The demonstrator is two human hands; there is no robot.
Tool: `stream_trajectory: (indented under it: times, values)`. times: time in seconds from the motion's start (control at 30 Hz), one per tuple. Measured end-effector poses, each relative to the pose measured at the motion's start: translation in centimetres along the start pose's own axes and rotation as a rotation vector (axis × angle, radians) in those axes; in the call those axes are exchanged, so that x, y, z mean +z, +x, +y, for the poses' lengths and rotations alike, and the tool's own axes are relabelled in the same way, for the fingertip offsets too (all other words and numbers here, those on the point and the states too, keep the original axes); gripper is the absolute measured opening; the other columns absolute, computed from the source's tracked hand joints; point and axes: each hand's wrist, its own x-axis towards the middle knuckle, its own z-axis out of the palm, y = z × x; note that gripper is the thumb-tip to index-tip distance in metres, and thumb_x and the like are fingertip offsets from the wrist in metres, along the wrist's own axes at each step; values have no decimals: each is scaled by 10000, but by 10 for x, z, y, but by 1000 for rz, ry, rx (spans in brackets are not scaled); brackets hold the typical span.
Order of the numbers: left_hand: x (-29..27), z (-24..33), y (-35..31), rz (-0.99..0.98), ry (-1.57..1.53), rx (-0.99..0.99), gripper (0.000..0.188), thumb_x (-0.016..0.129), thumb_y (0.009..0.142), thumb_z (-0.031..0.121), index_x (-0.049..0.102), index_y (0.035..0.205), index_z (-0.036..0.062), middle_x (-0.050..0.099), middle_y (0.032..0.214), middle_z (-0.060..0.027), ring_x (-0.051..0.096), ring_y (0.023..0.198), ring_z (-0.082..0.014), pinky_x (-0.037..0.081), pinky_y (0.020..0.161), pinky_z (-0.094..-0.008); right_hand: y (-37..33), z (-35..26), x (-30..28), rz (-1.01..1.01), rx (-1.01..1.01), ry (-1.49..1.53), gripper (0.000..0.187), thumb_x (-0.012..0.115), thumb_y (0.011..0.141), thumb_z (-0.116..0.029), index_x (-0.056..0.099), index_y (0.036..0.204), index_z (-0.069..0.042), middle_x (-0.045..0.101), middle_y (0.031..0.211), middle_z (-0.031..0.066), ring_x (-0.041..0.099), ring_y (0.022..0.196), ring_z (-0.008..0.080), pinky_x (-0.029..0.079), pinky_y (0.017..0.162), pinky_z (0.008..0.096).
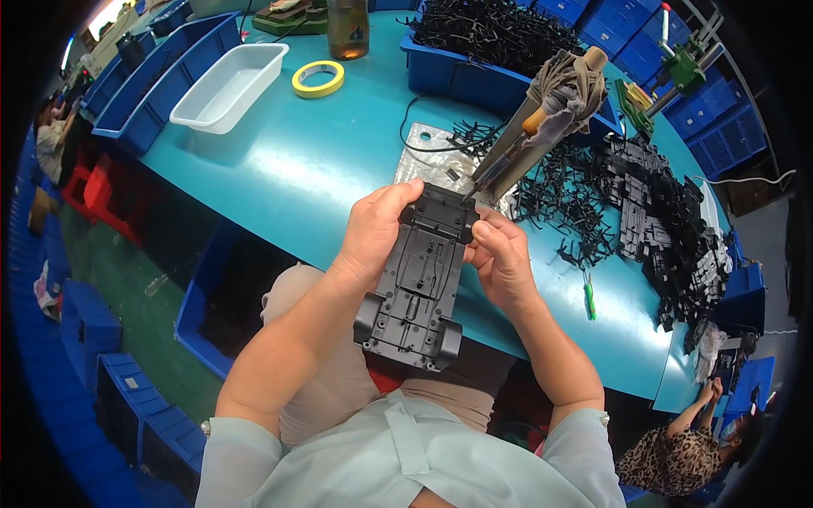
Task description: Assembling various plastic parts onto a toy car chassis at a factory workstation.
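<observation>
A long black plastic chassis [421, 254] with ribs, screw posts and two rounded side flaps at its near end is held tilted over the table edge, above my lap. My left hand [375, 222] grips its far left edge, thumb along the top. At the far right edge my right hand [501, 256] pinches it between thumb and bent fingers. Just beyond the chassis, a thin dark-tipped tool [501, 161] with an orange grip leans down, its point close to the far right corner; I cannot tell whether they touch. A cloth-wrapped post [525, 152] stands beside it.
On the turquoise table [339, 140] are a metal plate [415, 166], yellow tape roll [318, 79], white tray [224, 89], loose black parts [563, 195], a green pen-like tool [590, 296] and piled black mouldings [648, 212]. A blue bin [449, 72] holds more parts. A co-worker [686, 453] sits right.
</observation>
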Motion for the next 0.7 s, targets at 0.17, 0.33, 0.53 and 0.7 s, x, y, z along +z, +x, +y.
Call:
stream_trajectory:
  times: [0.17,0.33,0.53,0.7]
  values:
    - [1,-2,2,35,4,7,317,559,876,271,578,971,-31,633,836,-90,609,669,-133,522,591,-270,0,2,-1,10,-6,9,318,622,847,-270,588,966,23,616,852,65,590,738,126,517,660,279]
    - [1,-3,3,29,-24,-2,303,563,875,266,583,950,-27,631,829,-86,605,660,-129,515,578,-266,0,3,-2,15,-13,14,327,622,846,-269,588,986,24,616,859,65,590,742,127,517,660,280]
    - [3,-1,4,42,6,8,294,561,874,264,583,937,-22,629,815,-83,602,645,-127,511,566,-266,0,2,-2,30,-17,16,362,622,845,-267,581,1041,35,616,871,67,596,744,133,517,662,282]
    - [6,1,1,49,18,-5,296,563,869,269,585,937,-18,625,809,-79,597,640,-127,507,566,-268,0,2,-3,27,-19,29,346,622,846,-256,580,1031,32,616,871,66,599,741,133,518,663,280]
